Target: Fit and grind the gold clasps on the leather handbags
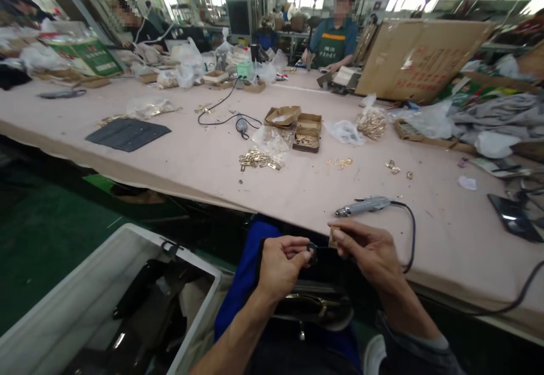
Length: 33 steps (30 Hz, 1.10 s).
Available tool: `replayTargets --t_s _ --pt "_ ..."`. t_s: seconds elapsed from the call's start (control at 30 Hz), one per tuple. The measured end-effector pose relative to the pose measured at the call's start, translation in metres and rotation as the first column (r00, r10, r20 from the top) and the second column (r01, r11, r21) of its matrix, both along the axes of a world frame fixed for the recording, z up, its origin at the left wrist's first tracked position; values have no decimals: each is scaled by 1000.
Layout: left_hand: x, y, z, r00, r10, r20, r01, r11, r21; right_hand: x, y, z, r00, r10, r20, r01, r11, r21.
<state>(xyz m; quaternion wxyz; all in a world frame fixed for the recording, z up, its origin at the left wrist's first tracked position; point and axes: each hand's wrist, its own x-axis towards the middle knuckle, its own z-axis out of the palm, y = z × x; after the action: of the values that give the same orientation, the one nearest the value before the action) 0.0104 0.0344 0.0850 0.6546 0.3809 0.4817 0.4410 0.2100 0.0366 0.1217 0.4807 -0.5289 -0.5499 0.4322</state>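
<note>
My left hand pinches a small dark piece that looks like the end of a black strap. Close by on the right, my right hand grips a small flat gold-coloured metal piece between thumb and fingers. A thin dark band seems to run between the two hands. Below them, on my lap, lies a dark bag with a gold zipper, partly covered by my left forearm. An electric screwdriver with a cord rests on the table just beyond my right hand.
The pale-covered table carries a heap of metal plates, small cardboard boxes and a dark flat panel. At lower left stands a white bin holding dark glossy items. A co-worker works across the table.
</note>
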Motion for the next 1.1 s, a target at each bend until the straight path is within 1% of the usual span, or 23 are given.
replayTargets --t_s 0.07,0.17,0.3,0.43,0.63,0.7,0.87,1.1 --pt "-2 0 0 1000 -21 13 21 1000 6 -18 -7 -8 997 42 -62 -44 999 -30" --pt "-4 -1 0 998 -48 32 48 999 24 -32 -7 -13 988 96 -123 -106 991 -78" --pt "-7 -2 1 994 -89 63 87 996 37 -39 -6 -14 986 87 -142 -104 987 -120" --pt "-10 -3 1 992 -103 71 101 994 38 -43 -8 -14 993 77 -94 -92 982 -165" --pt "-9 -3 -3 994 -85 72 83 996 26 -45 -11 -16 999 35 -9 -36 986 -161" --pt "-9 -3 -3 995 -81 64 79 996 33 -44 -11 -18 1000 26 -17 -29 984 -177" --pt "-6 -3 -1 996 -73 51 71 997 40 -38 -8 -21 992 48 -121 -73 975 -209" --pt "-7 -2 -1 995 -84 47 83 996 40 -39 -8 -17 998 58 -31 -63 982 -179"
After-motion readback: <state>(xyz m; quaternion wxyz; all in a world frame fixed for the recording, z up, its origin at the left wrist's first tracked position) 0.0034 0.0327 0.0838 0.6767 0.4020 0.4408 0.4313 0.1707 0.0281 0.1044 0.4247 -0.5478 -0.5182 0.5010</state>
